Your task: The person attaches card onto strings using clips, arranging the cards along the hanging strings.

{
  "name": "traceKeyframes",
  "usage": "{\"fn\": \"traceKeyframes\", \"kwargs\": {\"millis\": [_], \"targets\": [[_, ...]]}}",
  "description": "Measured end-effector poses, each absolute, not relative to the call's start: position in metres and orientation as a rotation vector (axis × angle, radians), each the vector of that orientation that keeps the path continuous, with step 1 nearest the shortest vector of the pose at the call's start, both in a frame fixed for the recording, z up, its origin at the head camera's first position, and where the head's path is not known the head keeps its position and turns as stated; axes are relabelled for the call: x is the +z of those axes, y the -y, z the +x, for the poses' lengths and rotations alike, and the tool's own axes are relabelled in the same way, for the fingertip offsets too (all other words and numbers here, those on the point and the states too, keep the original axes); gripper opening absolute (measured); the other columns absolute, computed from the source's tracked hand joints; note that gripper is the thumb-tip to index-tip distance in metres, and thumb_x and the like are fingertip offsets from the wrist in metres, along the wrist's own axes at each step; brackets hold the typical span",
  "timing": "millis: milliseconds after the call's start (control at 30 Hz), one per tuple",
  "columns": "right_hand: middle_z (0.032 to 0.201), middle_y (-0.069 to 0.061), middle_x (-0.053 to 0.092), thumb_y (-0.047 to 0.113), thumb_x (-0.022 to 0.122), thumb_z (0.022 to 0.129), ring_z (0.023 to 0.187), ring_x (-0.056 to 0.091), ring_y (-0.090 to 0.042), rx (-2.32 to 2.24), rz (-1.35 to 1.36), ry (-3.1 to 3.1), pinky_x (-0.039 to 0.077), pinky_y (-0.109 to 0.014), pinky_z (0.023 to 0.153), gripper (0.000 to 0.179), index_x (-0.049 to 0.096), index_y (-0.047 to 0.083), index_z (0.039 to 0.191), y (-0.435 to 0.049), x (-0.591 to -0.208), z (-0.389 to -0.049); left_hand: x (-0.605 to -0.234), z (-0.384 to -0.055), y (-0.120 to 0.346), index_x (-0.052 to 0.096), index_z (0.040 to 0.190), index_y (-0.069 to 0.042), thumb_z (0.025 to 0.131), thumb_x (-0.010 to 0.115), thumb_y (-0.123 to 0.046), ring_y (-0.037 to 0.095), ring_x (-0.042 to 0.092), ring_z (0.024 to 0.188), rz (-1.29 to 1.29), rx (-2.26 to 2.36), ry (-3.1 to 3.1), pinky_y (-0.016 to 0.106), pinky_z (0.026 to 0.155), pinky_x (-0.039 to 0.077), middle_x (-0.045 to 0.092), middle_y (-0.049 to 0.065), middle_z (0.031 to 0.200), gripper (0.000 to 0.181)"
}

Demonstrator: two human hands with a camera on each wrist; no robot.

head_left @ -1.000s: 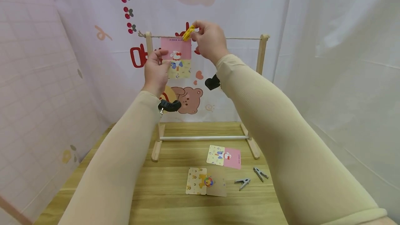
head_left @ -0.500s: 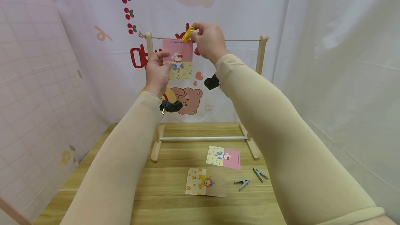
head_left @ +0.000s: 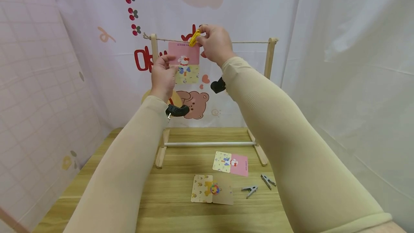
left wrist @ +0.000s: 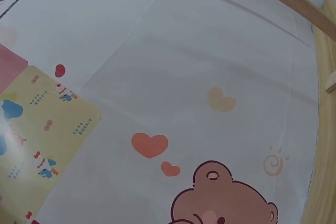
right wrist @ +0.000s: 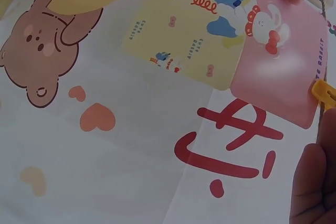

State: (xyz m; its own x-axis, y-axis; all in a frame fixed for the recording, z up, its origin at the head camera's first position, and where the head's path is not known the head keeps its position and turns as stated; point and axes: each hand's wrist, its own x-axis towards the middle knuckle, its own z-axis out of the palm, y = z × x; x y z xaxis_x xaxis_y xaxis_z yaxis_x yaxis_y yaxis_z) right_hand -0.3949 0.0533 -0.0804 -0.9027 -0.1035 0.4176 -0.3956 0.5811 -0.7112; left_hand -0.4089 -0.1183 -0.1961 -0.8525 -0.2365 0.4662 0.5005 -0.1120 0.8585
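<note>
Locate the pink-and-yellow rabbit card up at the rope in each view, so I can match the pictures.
Head: the card is in the upper half, left of centre, with the left hand at its left edge.
Left wrist: the card is at the left edge, cut off, mostly yellow showing.
Right wrist: the card is at upper right.
Shared landmark: the printed brown bear.

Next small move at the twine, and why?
I'd probably ease the pinch of the right hand on the yellow clip: it appears to overlap the top edge of the rabbit card at the twine, while the left hand holds the card.
</note>
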Motion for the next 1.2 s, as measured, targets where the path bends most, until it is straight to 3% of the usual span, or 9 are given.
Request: {"fn": "traceKeyframes", "kwargs": {"millis": [333, 900, 1200], "targets": [[0.122, -0.003, 0.073, 0.030, 0.063, 0.106, 0.064, 0.057, -0.016, 1.343, 0.383, 2.500, 0.059, -0.027, 0.078, 0.042, 0.061, 0.028, 0.148, -0.057, -0.077, -0.394, -0.197, -0.409, 0.119, 0.064, 0.121, -0.017, 0.104, 0.060, 0.002, 0.020, 0.065, 0.115, -0.352, -2.076, 1.642, 0.038, 0.105, 0.056, 0.063, 0.000, 0.125, 0.026], [0.108, -0.006, 0.068, 0.031, 0.061, 0.107, 0.063, 0.058, -0.017, 1.376, 0.444, 2.521, 0.053, -0.023, 0.064, 0.038, 0.063, 0.022, 0.144, -0.053, -0.080, -0.388, -0.199, -0.407, 0.116, 0.065, 0.125, -0.017, 0.105, 0.060, -0.002, 0.020, 0.064, 0.117, -0.367, -2.064, 1.673, 0.037, 0.108, 0.054, 0.065, 0.001, 0.127, 0.026], [0.100, -0.007, 0.066, 0.032, 0.060, 0.107, 0.061, 0.060, -0.018, 1.341, 0.482, 2.542, 0.055, -0.025, 0.065, 0.040, 0.060, 0.023, 0.146, -0.053, -0.087, -0.389, -0.204, -0.409, 0.119, 0.067, 0.125, -0.017, 0.103, 0.065, -0.006, 0.017, 0.061, 0.113, -0.363, -2.053, 1.701, 0.034, 0.107, 0.053, 0.063, 0.000, 0.128, 0.025]]}}
